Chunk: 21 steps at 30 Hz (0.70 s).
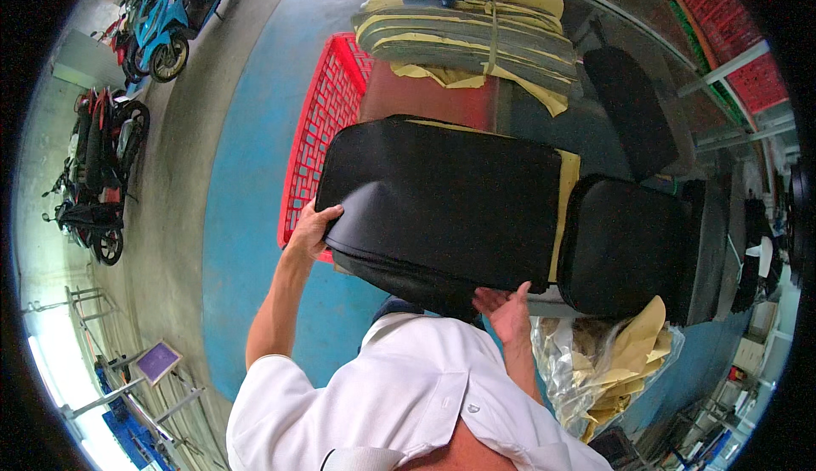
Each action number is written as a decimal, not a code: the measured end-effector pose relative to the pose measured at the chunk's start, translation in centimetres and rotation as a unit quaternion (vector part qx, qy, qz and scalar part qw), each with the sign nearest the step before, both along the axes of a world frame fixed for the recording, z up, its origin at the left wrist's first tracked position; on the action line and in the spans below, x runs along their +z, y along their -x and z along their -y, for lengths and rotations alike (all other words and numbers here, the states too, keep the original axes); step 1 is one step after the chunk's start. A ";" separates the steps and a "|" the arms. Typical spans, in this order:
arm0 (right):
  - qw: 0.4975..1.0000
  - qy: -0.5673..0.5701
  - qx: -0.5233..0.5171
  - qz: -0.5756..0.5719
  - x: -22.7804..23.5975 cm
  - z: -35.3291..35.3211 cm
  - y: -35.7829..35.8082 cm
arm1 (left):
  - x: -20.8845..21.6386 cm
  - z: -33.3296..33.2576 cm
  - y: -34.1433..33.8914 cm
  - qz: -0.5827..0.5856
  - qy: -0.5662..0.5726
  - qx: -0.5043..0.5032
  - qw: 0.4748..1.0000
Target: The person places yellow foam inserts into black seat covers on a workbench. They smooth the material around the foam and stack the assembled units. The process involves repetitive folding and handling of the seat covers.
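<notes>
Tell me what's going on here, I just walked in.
Someone in a white shirt is handling a large black piece with rounded corners. The left hand grips its left end, thumb on top, while the right hand is open at the near edge, toward the right. Another black piece lies to the right. Beyond are a red crate and a strapped bundle; a clear plastic bag sits at the near right.

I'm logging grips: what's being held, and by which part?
A large black panel: the left hand grips its near left corner, thumb on top. The right hand is open at its near right corner; whether it supports it is unclear.
</notes>
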State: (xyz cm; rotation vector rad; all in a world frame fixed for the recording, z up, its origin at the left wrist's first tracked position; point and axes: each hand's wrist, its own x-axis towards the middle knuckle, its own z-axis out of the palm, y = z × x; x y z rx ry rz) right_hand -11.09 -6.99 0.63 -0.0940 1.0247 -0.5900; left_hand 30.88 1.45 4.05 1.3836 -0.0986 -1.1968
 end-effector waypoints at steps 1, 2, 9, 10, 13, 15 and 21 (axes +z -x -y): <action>0.998 0.017 -0.052 0.027 0.1 0.3 -0.6 | 0.1 -0.3 0.1 0.006 -0.001 -0.005 1.000; 0.990 0.035 -0.119 0.061 1.0 1.2 -1.9 | 0.1 -0.8 0.2 0.013 -0.002 -0.008 1.000; 0.970 0.086 -0.147 -0.175 -3.4 2.0 -2.8 | -6.4 -2.0 0.1 0.008 -0.069 -0.045 0.997; 0.969 0.093 -0.144 -0.180 -2.0 2.2 -3.0 | -6.1 -1.5 0.3 0.010 -0.070 -0.037 0.997; 0.965 0.094 -0.144 -0.196 -0.3 2.3 -4.1 | -4.5 0.3 1.7 0.097 -0.114 0.017 0.989; 0.961 0.079 -0.162 -0.209 -3.0 2.9 -4.6 | -7.1 0.0 2.0 0.289 -0.192 -0.019 0.938; 0.969 0.108 -0.107 -0.195 -3.2 3.5 -2.2 | -4.9 0.8 -0.4 0.014 -0.103 -0.051 0.993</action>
